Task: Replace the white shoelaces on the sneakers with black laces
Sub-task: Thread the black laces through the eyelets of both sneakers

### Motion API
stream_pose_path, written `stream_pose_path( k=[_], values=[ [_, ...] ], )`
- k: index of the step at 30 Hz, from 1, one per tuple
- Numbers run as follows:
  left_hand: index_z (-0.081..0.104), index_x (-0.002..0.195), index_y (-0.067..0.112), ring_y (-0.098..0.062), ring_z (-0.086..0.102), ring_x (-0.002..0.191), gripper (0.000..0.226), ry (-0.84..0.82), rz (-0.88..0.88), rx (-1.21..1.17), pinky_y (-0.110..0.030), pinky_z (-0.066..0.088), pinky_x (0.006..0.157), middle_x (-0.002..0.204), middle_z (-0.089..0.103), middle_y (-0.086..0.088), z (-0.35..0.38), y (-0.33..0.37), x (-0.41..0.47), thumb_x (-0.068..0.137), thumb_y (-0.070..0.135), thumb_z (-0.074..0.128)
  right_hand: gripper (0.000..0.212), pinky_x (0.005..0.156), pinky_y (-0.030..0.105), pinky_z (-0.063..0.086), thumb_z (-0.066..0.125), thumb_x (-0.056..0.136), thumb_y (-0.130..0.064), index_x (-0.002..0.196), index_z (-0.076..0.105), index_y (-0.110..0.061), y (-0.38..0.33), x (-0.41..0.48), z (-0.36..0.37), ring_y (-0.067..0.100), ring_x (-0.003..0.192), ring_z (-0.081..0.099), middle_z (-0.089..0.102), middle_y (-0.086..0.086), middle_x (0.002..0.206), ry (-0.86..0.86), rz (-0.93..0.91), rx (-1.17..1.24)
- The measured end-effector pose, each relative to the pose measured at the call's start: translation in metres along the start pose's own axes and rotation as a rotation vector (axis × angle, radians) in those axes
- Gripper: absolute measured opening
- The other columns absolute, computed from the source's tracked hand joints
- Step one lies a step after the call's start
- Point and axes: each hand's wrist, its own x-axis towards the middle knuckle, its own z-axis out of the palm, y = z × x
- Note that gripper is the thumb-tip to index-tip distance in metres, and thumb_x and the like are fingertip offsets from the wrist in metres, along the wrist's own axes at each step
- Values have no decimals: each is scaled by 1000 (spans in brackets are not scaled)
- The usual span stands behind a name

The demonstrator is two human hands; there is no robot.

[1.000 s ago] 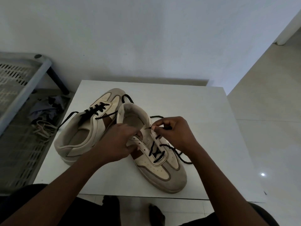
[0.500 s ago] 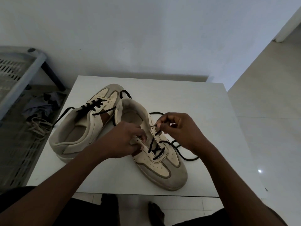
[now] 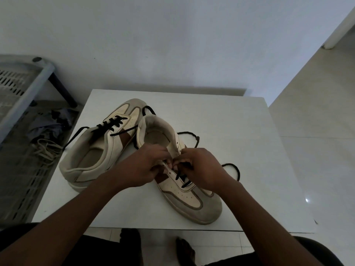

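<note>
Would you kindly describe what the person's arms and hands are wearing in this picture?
The left forearm and the right forearm are bare as far as the frame's edge; no sleeve shows. The left hand and the right hand wear no gloves. I see no watch, bracelet or ring on the visible parts, though the light is dim.

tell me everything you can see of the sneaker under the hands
The sneaker lies upright on the white table, toe toward the person: cream leather-like panels, grey suede-like toe cap, brown side stripe. A black lace crosses its lower eyelets; upper ones are empty. The left hand grips its eyelet flap, the right hand pinches the lace.
</note>
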Motion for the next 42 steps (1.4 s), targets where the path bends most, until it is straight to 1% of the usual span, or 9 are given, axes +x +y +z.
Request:
stream_pose_path(
  k=[10,16,22,30,33,35,37,39,42],
  values=[
    [69,92,21,-11,48,94,24,71,98,102,-28,39,80,92,64,7,3,-14,1,76,10,53,22,69,20,45,63,84,-3,94,77,-17,-4,2,3,1,71,53,59,-16,78,72,184,138],
    [70,92,16,-12,48,100,25,81,113,105,-16,34,82,97,65,4,6,-16,5,74,1,61,25,65,24,47,62,84,-6,96,77,-22,-10,2,16,11,73,57,64,-8,80,120,201,30],
    [73,92,14,-13,46,103,25,154,126,154,-22,36,86,99,66,3,8,-17,4,84,17,49,23,61,27,46,60,84,-7,92,77,-21,-13,1,27,15,72,57,65,-5,81,208,222,-9],
    [71,97,14,-18,45,117,24,246,83,153,-22,40,91,112,64,-2,12,-15,4,81,18,54,20,65,32,51,59,88,-10,96,75,-19,-16,1,34,14,76,57,65,-3,86,254,269,16],
    [60,96,17,-9,38,109,32,370,-83,189,-15,32,84,110,55,0,5,-6,4,68,21,75,22,70,32,51,54,92,-14,100,73,-20,-14,3,23,12,79,57,64,-5,90,141,232,-11],
    [57,88,17,-2,40,90,34,397,-179,158,-14,32,73,94,53,10,1,-1,-3,64,24,80,21,70,33,50,52,93,-16,98,72,-18,-15,1,19,12,79,56,62,-6,88,123,217,-11],
    [62,79,21,-3,49,71,22,281,-227,82,-22,42,61,78,55,16,1,4,-12,71,39,69,21,70,36,50,49,94,-16,95,70,-15,-16,0,18,15,79,55,61,-3,88,115,187,-36],
    [67,82,22,-6,54,66,28,175,-258,72,-31,50,58,74,58,14,11,6,-15,74,48,61,21,69,38,49,46,93,-14,93,67,-13,-17,-1,18,18,80,55,60,0,90,94,153,-80],
    [69,86,17,-10,55,66,41,201,-268,71,-34,52,59,78,61,7,22,8,-14,78,53,48,23,68,38,49,43,92,-14,94,65,-13,-17,-3,19,21,80,55,58,2,92,70,122,-109]
  ],
)
